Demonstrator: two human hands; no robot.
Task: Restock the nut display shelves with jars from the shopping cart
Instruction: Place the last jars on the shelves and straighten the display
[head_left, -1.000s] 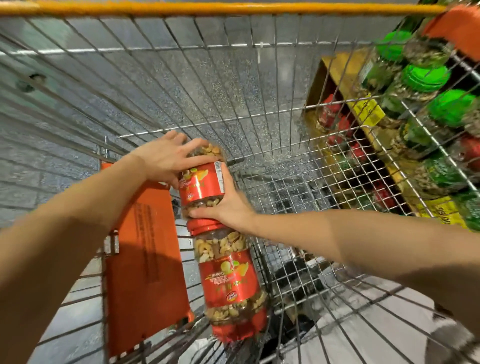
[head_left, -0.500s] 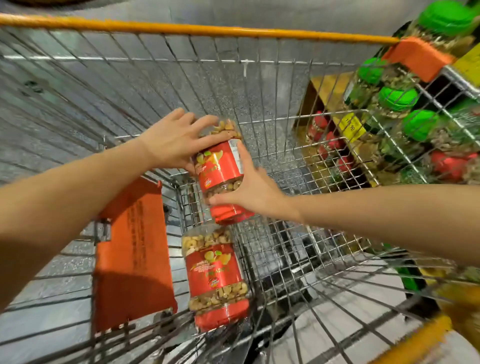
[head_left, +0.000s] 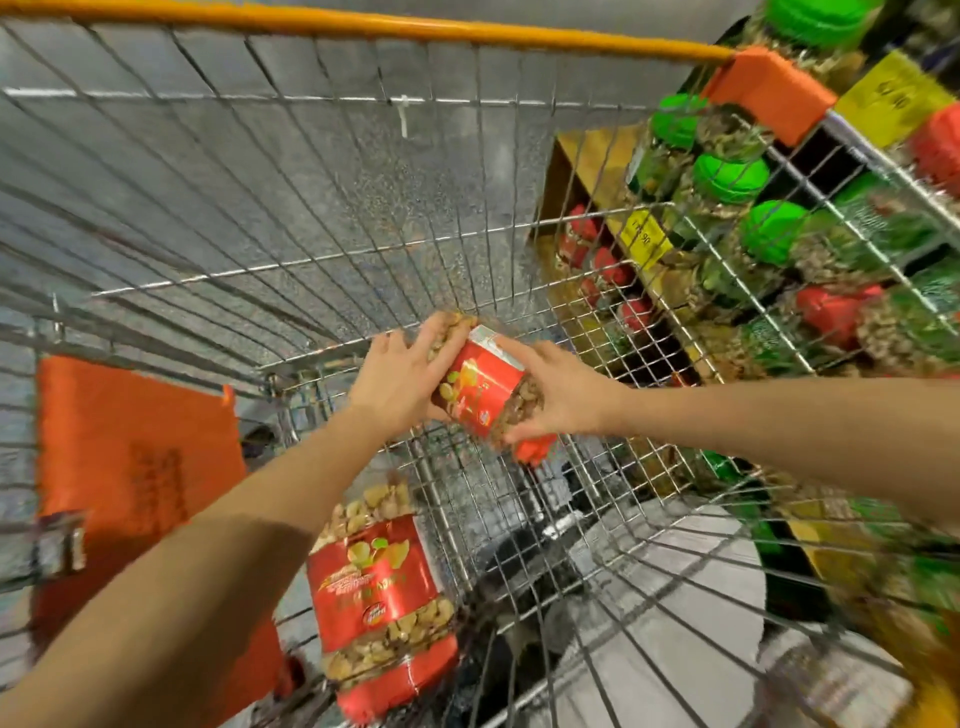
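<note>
Evidently gripped tilted jar (head_left: 485, 395) above cart floor (head_left: 519, 499) with left hand (head_left: 400, 384) at base, right hand (head_left: 563, 397) beside red lid (head_left: 535, 449) — judged rigid, slick, heavy; both ends best.

Right of centre: yellow paper price tag (head_left: 644, 239) on the brown display shelf (head_left: 582, 156) — dark digits, of which only the ending "90" can be read. Upper right of the frame: second yellow price tag (head_left: 891, 96), its dark print too blurred to read. Lower centre: clear plastic nut jar with a red wrap label (head_left: 382, 597), bearing gold lettering in two lines and a small round brand badge, neither legible. Centre: tilted jar of the same kind (head_left: 485, 389), the same badge showing — unreadable. Left: orange plastic flap (head_left: 135, 467), several faint lines of text on its surface, illegible.
</note>
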